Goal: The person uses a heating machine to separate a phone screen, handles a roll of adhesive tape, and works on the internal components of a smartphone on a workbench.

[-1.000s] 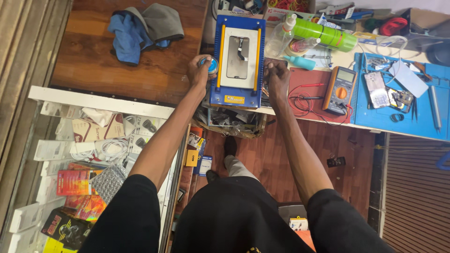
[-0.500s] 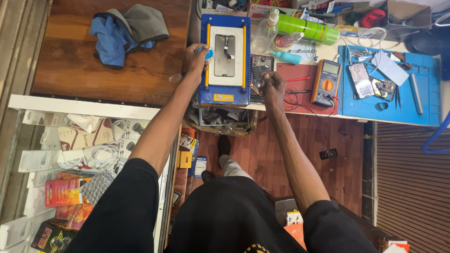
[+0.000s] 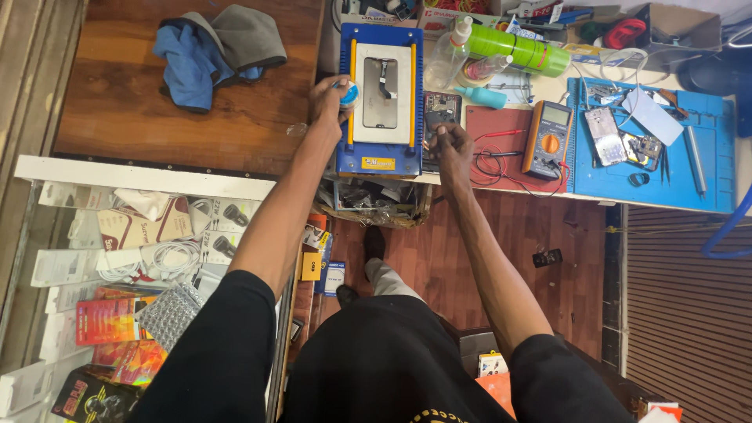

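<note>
Reaching up toward the top centre of the frame, we stretch both arms almost straight over the bench. Our left hand (image 3: 329,100) is closed around a small round blue-and-white object (image 3: 349,94) at the left edge of the blue separator machine (image 3: 381,90). Our right hand (image 3: 452,149), fingers curled downward, presses on a dark opened phone (image 3: 439,117) lying just right of that machine, beside the red mat (image 3: 501,133). An orange multimeter (image 3: 547,139) sits further right.
</note>
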